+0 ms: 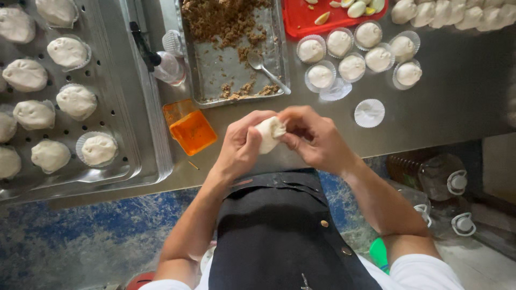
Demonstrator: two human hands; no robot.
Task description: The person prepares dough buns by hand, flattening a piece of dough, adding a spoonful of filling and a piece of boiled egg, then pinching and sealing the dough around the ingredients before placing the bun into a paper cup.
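A white dough bun (270,132) sits between both my hands above the near edge of the steel table (462,91). My left hand (242,146) cups it from the left. My right hand (314,137) pinches its right side with the fingertips. Beyond my hands lies a metal tray (226,59) with brown minced filling and a spoon (264,69). To the right of that tray stand several shaped buns in paper cups (352,67).
A perforated steel tray (115,107) on the left carries several buns on paper cups. An orange tub of sauce (192,130) stands near my left hand. An empty paper cup (369,113), a red tray with egg wedges (306,19) and plastic bottles (430,172) under the table are on the right.
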